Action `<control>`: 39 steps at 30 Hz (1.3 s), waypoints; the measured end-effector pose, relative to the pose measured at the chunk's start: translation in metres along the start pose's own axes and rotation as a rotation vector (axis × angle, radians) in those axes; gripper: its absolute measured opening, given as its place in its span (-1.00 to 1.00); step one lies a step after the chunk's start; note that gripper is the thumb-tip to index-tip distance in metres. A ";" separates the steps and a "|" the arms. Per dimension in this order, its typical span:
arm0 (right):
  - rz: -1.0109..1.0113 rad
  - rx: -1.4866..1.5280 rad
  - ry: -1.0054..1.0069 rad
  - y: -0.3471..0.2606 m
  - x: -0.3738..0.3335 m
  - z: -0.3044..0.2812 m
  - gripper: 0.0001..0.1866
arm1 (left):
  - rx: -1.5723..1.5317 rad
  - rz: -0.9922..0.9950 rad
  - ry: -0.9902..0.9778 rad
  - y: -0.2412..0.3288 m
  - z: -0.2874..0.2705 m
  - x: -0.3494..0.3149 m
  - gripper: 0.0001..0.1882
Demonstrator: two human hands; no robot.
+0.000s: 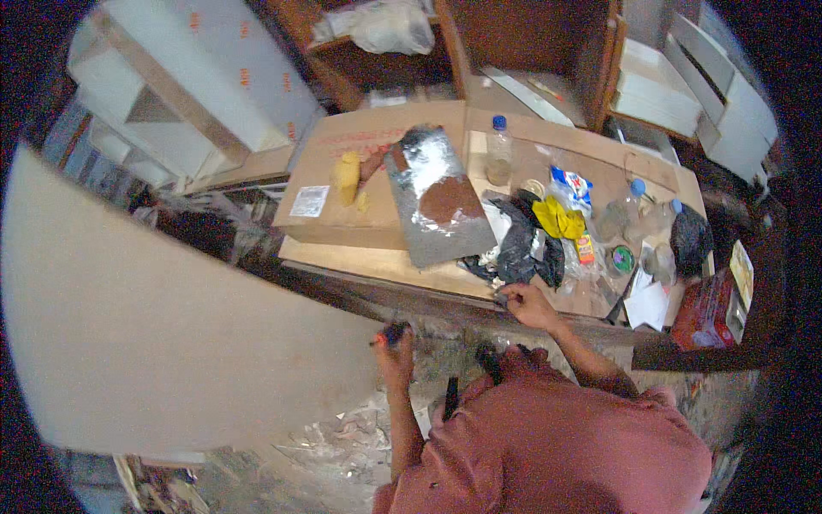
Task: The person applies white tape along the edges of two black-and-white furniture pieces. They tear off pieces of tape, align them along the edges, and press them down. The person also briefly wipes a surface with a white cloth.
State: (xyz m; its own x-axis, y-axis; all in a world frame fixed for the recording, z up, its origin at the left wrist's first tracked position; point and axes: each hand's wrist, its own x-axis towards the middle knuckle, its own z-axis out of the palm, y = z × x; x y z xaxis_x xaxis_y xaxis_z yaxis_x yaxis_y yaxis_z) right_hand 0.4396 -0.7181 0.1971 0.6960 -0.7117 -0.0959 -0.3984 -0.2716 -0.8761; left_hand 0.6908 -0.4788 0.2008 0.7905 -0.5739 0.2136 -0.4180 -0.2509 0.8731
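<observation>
My left hand (395, 360) is closed around a small black object with an orange-red end (394, 333), beside the edge of a large pale board (188, 325). Its exact kind is too blurred to tell. At the table's front edge, my right hand (531, 307) has its fingers drawn together near crumpled black plastic bags (518, 248); what they hold, if anything, is too small to make out. A grey metallic sheet (417, 163) bearing a heap of brown powder (449, 201) lies beyond my hands, partly across a cardboard box (342, 224).
On the wooden table (342, 264) stand a clear bottle with a blue cap (498, 152), a yellow bag (558, 219) and a round green-topped tin (620, 259). A red box (706, 313) sits at the right end. Yellow rolled material (346, 177) rests on the cardboard. Debris (342, 441) litters the floor.
</observation>
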 end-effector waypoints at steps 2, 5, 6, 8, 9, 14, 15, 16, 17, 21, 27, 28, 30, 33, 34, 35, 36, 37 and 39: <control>-0.075 -0.015 0.022 -0.009 0.000 -0.008 -0.65 | 0.003 0.158 0.051 0.032 0.003 0.052 -0.66; -0.113 -0.171 0.032 -0.019 -0.002 -0.013 -0.59 | -0.078 0.154 -0.044 0.079 -0.001 0.114 -0.65; -0.091 -0.184 0.030 -0.023 -0.004 -0.011 -0.59 | 0.008 0.155 -0.079 0.091 0.000 0.134 -0.64; -0.039 -0.272 0.035 -0.031 -0.007 -0.005 -0.58 | 0.168 0.278 -0.098 0.105 0.004 0.171 -0.63; -0.081 -0.273 0.053 -0.036 -0.008 -0.003 -0.58 | 0.107 0.233 -0.152 0.109 0.009 0.188 -0.65; 0.058 0.039 0.146 -0.064 0.007 0.029 -0.60 | 0.016 0.330 -0.287 0.098 0.031 0.245 -0.68; 0.114 0.124 0.155 -0.070 0.012 0.039 -0.60 | 0.022 0.344 -0.318 0.094 0.035 0.254 -0.67; 0.132 0.121 0.163 -0.075 0.018 0.049 -0.60 | 0.023 0.362 -0.351 0.090 0.040 0.262 -0.66; 0.158 0.119 0.172 -0.079 0.025 0.058 -0.61 | 0.022 0.363 -0.375 0.087 0.044 0.270 -0.65; 0.197 0.142 0.232 -0.086 0.054 0.096 -0.65 | 0.065 0.501 -0.391 0.077 0.050 0.296 -0.61; 0.412 0.295 0.453 -0.073 0.089 0.150 -0.71 | -0.072 0.494 -0.505 0.056 0.060 0.329 -0.63; 0.429 0.374 0.495 -0.069 0.093 0.158 -0.73 | -0.006 0.474 -0.495 0.052 0.064 0.333 -0.61; 0.426 0.253 0.644 -0.066 0.107 0.175 -0.71 | 0.051 0.525 -0.478 0.048 0.068 0.339 -0.57; 0.490 0.310 0.816 -0.065 0.113 0.186 -0.66 | -0.084 0.540 -0.552 0.052 0.070 0.336 -0.45; 0.418 0.188 0.888 -0.067 0.110 0.189 -0.64 | 0.047 0.503 -0.519 0.055 0.066 0.333 -0.40; 0.349 0.043 0.915 -0.071 0.108 0.191 -0.61 | 0.031 0.667 -0.482 0.059 0.065 0.330 -0.38; 0.376 0.207 0.862 -0.072 0.103 0.191 -0.58 | 0.032 0.777 -0.415 0.063 0.062 0.326 -0.36; 0.315 0.192 0.947 -0.074 0.095 0.192 -0.59 | 0.010 0.738 -0.427 0.066 0.061 0.322 -0.35; 0.335 0.176 0.945 -0.078 0.076 0.200 -0.62 | 0.006 0.657 -0.434 0.071 0.058 0.318 -0.32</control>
State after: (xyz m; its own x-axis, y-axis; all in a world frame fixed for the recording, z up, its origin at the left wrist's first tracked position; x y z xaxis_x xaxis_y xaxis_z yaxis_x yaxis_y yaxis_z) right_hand 0.6429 -0.6209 0.1636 -0.2225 -0.9749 -0.0035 -0.3396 0.0809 -0.9371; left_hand 0.8871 -0.7245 0.3051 0.1353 -0.8591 0.4935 -0.7427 0.2418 0.6244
